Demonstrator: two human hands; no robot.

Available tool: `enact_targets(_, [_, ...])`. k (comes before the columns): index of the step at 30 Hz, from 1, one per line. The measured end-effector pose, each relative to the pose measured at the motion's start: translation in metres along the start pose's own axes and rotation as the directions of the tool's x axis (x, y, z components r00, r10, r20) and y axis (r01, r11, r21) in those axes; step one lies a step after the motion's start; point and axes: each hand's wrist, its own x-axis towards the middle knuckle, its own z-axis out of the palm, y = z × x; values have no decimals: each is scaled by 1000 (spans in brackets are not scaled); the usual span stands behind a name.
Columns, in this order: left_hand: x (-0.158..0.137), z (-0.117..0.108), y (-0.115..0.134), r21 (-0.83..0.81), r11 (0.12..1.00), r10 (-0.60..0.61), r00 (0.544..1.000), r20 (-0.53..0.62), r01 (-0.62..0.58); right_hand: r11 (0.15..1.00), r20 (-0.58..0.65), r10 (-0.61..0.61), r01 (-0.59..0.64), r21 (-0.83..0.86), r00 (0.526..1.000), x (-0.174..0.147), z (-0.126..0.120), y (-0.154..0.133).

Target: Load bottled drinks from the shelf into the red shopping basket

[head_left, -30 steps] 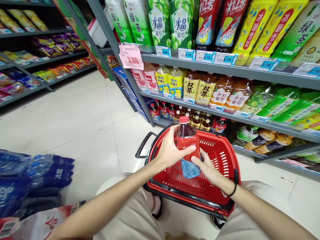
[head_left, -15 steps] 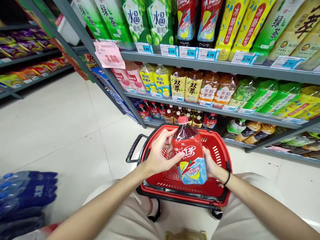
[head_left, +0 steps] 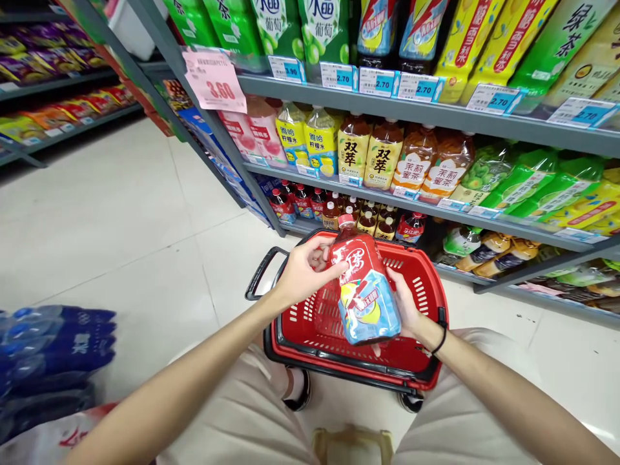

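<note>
A large bottle of iced tea (head_left: 371, 303) with a red and blue label and a pinkish-red cap is held between both hands, tilted with its cap pointing away from me. My left hand (head_left: 310, 268) grips its upper left side, the thumb lying across the label. On the lower right side, my right hand (head_left: 405, 303) supports the bottle, its fingers partly hidden behind and beneath it. Directly below is a red shopping basket (head_left: 300, 352) with slotted walls and a black handle (head_left: 256, 278) at its left.
Ahead stand grey shelves (head_left: 436, 113) of bottled drinks with price tags and a pink 3.60 sign (head_left: 214, 81). Shrink-wrapped blue bottles (head_left: 62, 349) sit on the floor at left. A small yellowish stool (head_left: 320, 445) shows between my legs. Snack shelves (head_left: 58, 129) line the far left.
The bottle has tipped so its base swings toward the right and its cap leans left and away. My right hand has shifted further under it. The view has dipped slightly.
</note>
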Motion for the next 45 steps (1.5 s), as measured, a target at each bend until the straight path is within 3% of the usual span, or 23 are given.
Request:
enact_targets(3, [6, -3, -5, -84, 993, -84, 996, 18, 86, 1000, 57, -17, 19, -24, 998, -2, 4, -4])
enact_targets(6, [13, -10, -13, -44, 995, -82, 992, 97, 87, 994, 89, -83, 88, -58, 993, 0, 7, 2])
enact_targets(10, [23, -20, -21, 6, 1000, -20, 970, 241, 19, 959, -46, -169, 153, -238, 985, 4, -1, 19])
enact_targets(12, [26, -22, -26, 38, 999, 1, 965, 263, -11, 881, -106, -260, 191, -432, 960, 5, -5, 22])
enact_targets(16, [26, -17, -36, 16, 998, -60, 966, 252, 58, 596, -179, -416, 119, -794, 891, 1, -6, 14])
enact_targets(20, [21, -7, -41, -66, 990, -107, 965, 241, 127, 409, -214, -473, -2, -913, 854, -2, -2, 7])
enact_targets(25, [17, 1, -25, -145, 983, -87, 983, 160, 110, 306, -156, -566, 30, -952, 809, -7, -9, 5])
enact_targets(28, [16, 0, -7, -203, 977, -47, 995, 88, 64, 395, -111, -570, 153, -906, 814, -8, -15, -2])
enact_targets(31, [14, 0, 3, -314, 948, -25, 996, 80, 49, 667, -137, -515, 295, -684, 846, -4, -14, -5])
enact_targets(33, [12, 0, 1, -416, 904, -62, 993, 104, 100, 848, -195, -392, 271, -456, 899, 0, -9, -3])
enact_targets(35, [11, 2, -5, -504, 851, -122, 989, 86, 149, 955, -206, -221, 168, -246, 953, 3, -2, -1])
enact_targets(38, [11, 1, -13, -576, 796, -197, 979, 46, 187, 994, -62, -63, 57, -99, 996, 0, 6, -1])
enact_targets(42, [13, -3, -18, -595, 761, -256, 962, 92, 259, 973, 130, -88, 114, -203, 988, -9, 12, -8])
enact_targets(45, [14, -5, -17, -605, 745, -282, 955, 94, 280, 948, 135, -147, 179, -262, 980, -11, 13, -8])
